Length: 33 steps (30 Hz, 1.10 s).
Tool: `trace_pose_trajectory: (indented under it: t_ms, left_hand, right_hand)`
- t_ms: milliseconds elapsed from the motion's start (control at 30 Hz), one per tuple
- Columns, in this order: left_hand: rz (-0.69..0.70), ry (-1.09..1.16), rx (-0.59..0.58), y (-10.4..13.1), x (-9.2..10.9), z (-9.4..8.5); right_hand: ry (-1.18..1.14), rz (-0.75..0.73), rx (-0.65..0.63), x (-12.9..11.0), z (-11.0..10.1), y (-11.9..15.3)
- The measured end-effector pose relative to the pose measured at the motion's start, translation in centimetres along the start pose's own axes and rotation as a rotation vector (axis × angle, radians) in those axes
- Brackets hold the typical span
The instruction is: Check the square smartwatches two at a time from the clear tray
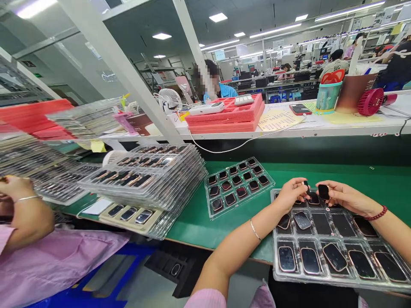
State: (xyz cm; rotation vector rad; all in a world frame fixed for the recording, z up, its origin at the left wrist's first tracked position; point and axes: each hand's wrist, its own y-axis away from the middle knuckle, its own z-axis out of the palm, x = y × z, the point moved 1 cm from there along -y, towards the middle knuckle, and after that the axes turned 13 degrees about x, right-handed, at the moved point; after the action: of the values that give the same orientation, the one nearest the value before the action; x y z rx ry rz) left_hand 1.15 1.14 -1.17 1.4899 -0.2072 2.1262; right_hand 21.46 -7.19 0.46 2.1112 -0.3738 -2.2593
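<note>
Above the back row of a clear tray [275, 256] of dark watch-like pieces, my left hand [293, 194] pinches a small dark piece [306, 186]. Close to its right, my right hand [345, 197] holds a dark rounded-square piece [323, 192] between thumb and fingers. The two pieces are apart. Most pockets in the tray's front row hold a dark-faced piece with a metallic rim, such as the tilted one [335, 257] in the middle. Two middle-row pockets show no rimmed piece.
A second filled clear tray [210, 211] lies on the green table [192, 226]. Left of it rises a tall stack of trays [173, 188]. Pink foam trays [224, 124], a phone [300, 109] and a pink fan [370, 102] stand on the shelf. A co-worker's arm [30, 214] is at far left.
</note>
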Motion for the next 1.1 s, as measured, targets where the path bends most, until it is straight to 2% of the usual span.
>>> trace_pose_trajectory:
  t_ms: [167,267,367,467,533,667,833,1100]
  left_hand:
    - [0.038,-0.080,-0.031,0.1,0.0,0.0]
    - [0.037,-0.149,-0.055,0.0,0.1,0.0]
    - [-0.059,-0.167,-0.079,-0.5,0.5,0.2]
    - [-0.183,-0.164,-0.099,-1.1,1.0,0.3]
    - [-0.208,-0.147,-0.098,-1.2,1.3,0.3]
    - [-0.140,-0.132,-0.048,-0.6,1.2,0.1]
    - [0.023,-0.257,-0.014,0.1,0.7,0.1]
    - [0.114,-0.358,0.010,0.1,0.7,-0.2]
  right_hand:
    - [0.018,-0.072,0.072,0.2,-0.3,-0.1]
    - [0.078,-0.125,0.042,0.5,-0.4,-0.3]
    - [0.073,-0.140,0.019,0.8,-0.4,-0.8]
    - [0.020,-0.108,0.055,1.0,-0.6,-1.5]
    - [-0.027,-0.072,0.074,1.0,-0.8,-1.9]
    - [-0.077,-0.066,0.103,1.1,-0.9,-2.0]
    - [0.039,-0.204,0.122,1.3,-0.6,-1.3]
    - [0.098,-0.231,0.126,0.4,-0.1,-0.3]
